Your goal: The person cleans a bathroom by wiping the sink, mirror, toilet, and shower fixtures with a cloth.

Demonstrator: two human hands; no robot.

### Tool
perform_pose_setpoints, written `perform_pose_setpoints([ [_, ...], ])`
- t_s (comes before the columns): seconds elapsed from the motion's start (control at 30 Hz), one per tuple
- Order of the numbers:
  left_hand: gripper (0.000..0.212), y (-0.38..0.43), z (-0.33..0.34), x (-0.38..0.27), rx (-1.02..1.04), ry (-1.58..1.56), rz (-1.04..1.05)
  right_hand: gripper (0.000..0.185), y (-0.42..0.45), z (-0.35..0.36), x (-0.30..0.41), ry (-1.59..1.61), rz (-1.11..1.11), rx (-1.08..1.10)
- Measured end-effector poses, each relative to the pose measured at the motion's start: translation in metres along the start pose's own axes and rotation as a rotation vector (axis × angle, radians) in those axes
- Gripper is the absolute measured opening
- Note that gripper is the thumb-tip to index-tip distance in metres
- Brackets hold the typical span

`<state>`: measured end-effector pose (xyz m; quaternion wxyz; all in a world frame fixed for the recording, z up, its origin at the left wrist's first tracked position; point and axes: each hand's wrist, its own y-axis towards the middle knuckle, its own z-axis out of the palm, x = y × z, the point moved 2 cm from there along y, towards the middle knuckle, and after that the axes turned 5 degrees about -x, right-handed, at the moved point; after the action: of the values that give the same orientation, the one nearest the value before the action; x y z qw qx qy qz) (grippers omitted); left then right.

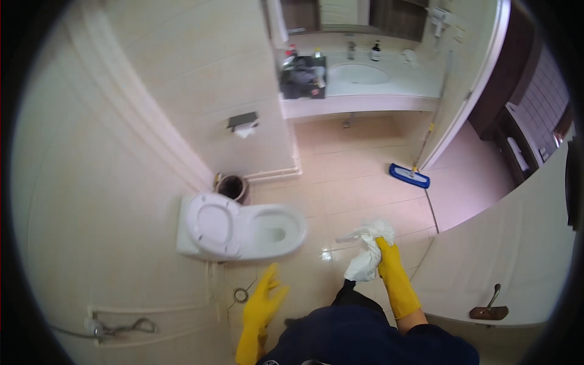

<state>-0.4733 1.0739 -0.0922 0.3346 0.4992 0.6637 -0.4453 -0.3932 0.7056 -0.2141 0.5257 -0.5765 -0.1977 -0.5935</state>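
Both of my hands wear long yellow rubber gloves. My right hand (388, 251) grips a crumpled white cloth (365, 260), which hangs above the tiled floor. Over the floor beside the toilet (278, 251), my left hand (267, 296) is held with its fingers apart and nothing in them. The toilet stands against the left wall with its lid and seat (214, 223) raised, so the bowl (273, 232) shows. A round floor drain (240, 295) lies just left of my left hand.
Behind the toilet stands a waste bin (232, 187). A blue flat mop (410, 176) leans by the doorway. The door (497, 255) swings in on my right. Bottles and a dark bag (303, 80) sit on the washbasin counter (365, 91). A toilet paper holder (242, 120) is on the wall.
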Motion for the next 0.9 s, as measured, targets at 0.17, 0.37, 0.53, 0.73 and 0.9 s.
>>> perform_pose_setpoints([
  [0.17,0.087,0.102,0.152,-0.084,0.353,0.214,0.244,0.057,0.039,0.001,0.083,0.333,0.264,-0.044],
  [0.37,0.063,0.2,0.275,-0.167,0.476,-0.746,-0.168,0.072,0.141,0.039,0.1,0.096,0.438,0.116],
  [0.53,0.031,0.324,0.303,-0.204,0.756,-1.413,-0.361,0.064,0.243,0.075,0.144,0.037,0.31,0.46],
  [0.73,0.025,0.512,0.289,-0.262,1.29,-1.74,-0.357,0.045,0.353,0.109,0.222,0.097,0.175,0.469],
  [0.9,0.018,0.669,0.24,-0.305,0.74,-1.613,-0.094,0.047,0.482,0.056,0.229,0.064,0.208,0.081],
])
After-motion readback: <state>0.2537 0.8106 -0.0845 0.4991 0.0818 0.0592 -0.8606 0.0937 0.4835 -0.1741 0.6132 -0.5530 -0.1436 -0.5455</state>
